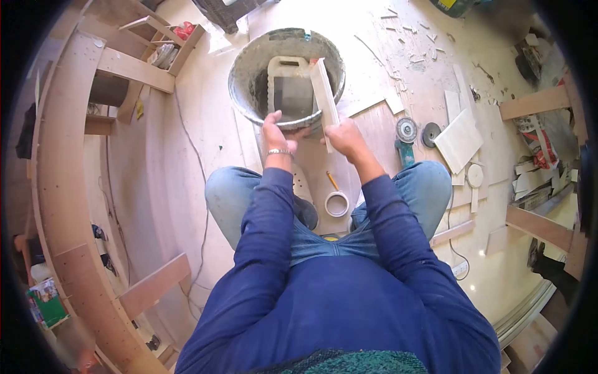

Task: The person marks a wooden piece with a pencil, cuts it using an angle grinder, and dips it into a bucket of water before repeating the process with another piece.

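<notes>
In front of me stands a large, dirty round bucket, with a translucent plastic jug inside it. My left hand is at the bucket's near rim, thumb on top and fingers underneath. In my right hand is a long pale tile strip; my fingers are closed round its lower part. The strip's upper end leans over the bucket beside the jug and has a reddish tip. Between my feet sit a small white roll of tape and a yellow pencil.
To the right lie an angle grinder, a dark disc and a pale tile piece. Scraps litter the floor beyond. A cable runs along the left, near a wooden frame. Broken offcuts are piled at far right.
</notes>
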